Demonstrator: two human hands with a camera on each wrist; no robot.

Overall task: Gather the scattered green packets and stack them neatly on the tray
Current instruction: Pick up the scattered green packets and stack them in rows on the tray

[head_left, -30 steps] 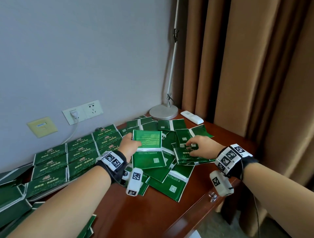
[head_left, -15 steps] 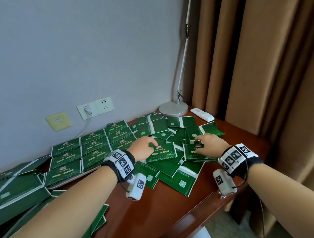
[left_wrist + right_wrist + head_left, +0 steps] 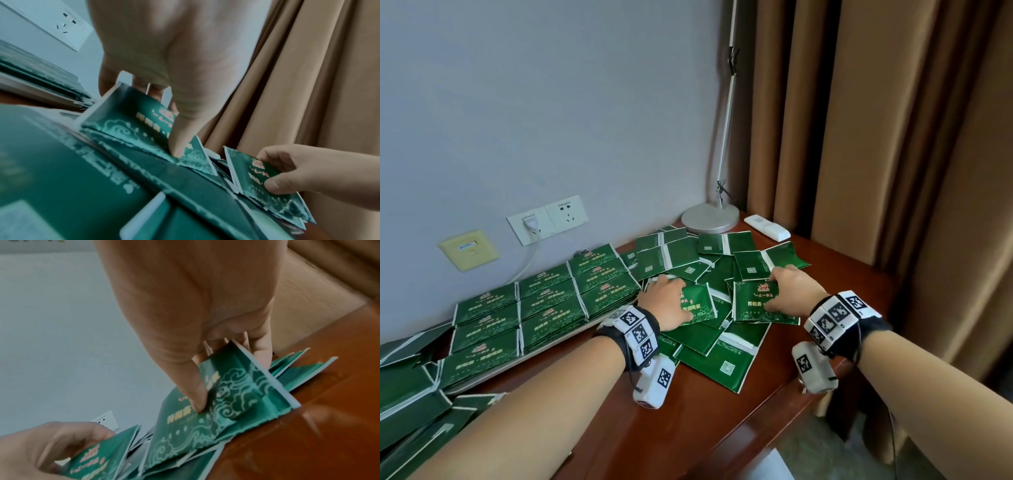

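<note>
Loose green packets (image 3: 688, 260) lie heaped on the brown table. My left hand (image 3: 671, 301) pinches one face-up packet (image 3: 700, 301) on the heap, thumb on top and fingers at its far edge; the left wrist view shows the thumb (image 3: 179, 138) pressing on that packet (image 3: 131, 123). My right hand (image 3: 779, 291) grips a thin stack of face-up packets (image 3: 756, 308); its thumb (image 3: 197, 394) lies on top and the fingers curl behind the stack (image 3: 242, 394). To the left, the pale tray (image 3: 524, 358) bears neat rows of stacked packets (image 3: 544, 308).
A lamp base (image 3: 710, 217) and a white remote (image 3: 767, 226) stand behind the heap. A wall socket with a plug (image 3: 548, 219) sits above the tray. Brown curtains (image 3: 859, 137) hang at the right. More packets (image 3: 407, 404) lie lower left. The table edge (image 3: 756, 428) runs front right.
The packet that my left hand held up with its back showing now lies face up on the heap under that hand. My right hand has stayed on its stack.
</note>
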